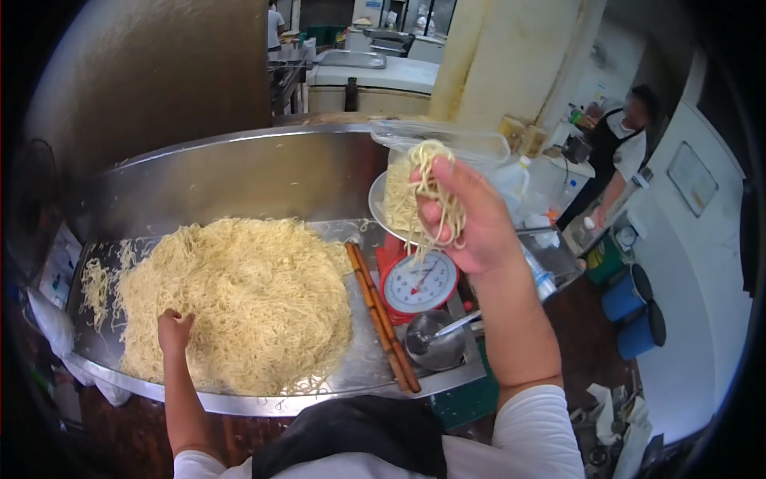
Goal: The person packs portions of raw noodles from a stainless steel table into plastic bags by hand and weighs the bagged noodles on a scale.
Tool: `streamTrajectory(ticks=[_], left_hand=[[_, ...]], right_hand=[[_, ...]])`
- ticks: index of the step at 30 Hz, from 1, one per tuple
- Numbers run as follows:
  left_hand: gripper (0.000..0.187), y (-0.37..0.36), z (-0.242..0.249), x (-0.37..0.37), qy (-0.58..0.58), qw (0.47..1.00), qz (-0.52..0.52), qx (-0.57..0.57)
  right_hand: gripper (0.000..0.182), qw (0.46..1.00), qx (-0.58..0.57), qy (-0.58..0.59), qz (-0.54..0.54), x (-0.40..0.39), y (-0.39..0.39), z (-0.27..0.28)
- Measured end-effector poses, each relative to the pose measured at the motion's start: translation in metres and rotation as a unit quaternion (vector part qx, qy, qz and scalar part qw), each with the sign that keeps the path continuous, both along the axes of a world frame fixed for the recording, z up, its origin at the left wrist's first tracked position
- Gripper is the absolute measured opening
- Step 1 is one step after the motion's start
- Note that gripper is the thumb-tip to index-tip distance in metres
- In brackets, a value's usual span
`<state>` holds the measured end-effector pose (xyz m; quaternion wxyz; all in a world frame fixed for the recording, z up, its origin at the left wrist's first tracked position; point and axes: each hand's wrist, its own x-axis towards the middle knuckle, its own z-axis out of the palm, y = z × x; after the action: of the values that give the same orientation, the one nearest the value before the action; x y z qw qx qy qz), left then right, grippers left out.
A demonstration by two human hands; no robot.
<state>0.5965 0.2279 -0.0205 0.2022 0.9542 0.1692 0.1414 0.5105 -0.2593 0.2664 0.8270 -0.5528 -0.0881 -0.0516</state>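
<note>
My right hand is raised and closed around a bunch of noodles, with loose strands dangling below the fingers. Behind it, a bowl holding more noodles sits on a red dial scale. My left hand is at the near left side of a large noodle heap, its thumb apart from the foreshortened fingers and no noodles visibly gripped. The heap lies in a wide steel tray. Two brown sticks lie between heap and scale.
A metal bowl with a long-handled utensil stands at the tray's near right. Behind the scale lies a clear plastic container. At right, another person stands at a counter, near blue bins.
</note>
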Motion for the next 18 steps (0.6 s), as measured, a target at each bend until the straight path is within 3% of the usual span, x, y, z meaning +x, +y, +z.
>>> streamTrajectory(ticks=[1, 4, 7, 9, 11, 14, 18], left_hand=[[0.034, -0.007, 0.007, 0.004, 0.037, 0.999, -0.005, -0.033], [0.033, -0.037, 0.019, 0.027, 0.029, 0.977, -0.167, -0.131], [0.031, -0.118, 0.081, 0.035, -0.021, 0.916, -0.322, -0.237], [0.039, -0.186, 0.146, 0.02, -0.043, 0.895, -0.375, -0.236], [0.045, -0.244, 0.187, 0.011, -0.069, 0.834, -0.475, -0.273], [0.056, -0.321, 0.244, -0.008, -0.105, 0.788, -0.58, -0.177], [0.057, -0.401, 0.269, 0.005, -0.202, 0.806, -0.556, 0.005]], right_hand=[[0.028, 1.0, -0.004, -0.013, 0.014, 0.001, -0.008, 0.004], [0.028, 0.999, -0.017, -0.039, 0.018, 0.001, -0.027, 0.014], [0.028, 0.999, -0.008, -0.039, 0.022, 0.006, -0.05, 0.025], [0.028, 0.997, -0.011, -0.076, 0.011, 0.009, -0.059, 0.04], [0.027, 0.992, -0.019, -0.122, 0.016, 0.011, -0.072, 0.058], [0.027, 0.983, -0.051, -0.174, 0.019, 0.023, -0.089, 0.089], [0.03, 0.972, -0.075, -0.221, 0.032, 0.048, -0.103, 0.123]])
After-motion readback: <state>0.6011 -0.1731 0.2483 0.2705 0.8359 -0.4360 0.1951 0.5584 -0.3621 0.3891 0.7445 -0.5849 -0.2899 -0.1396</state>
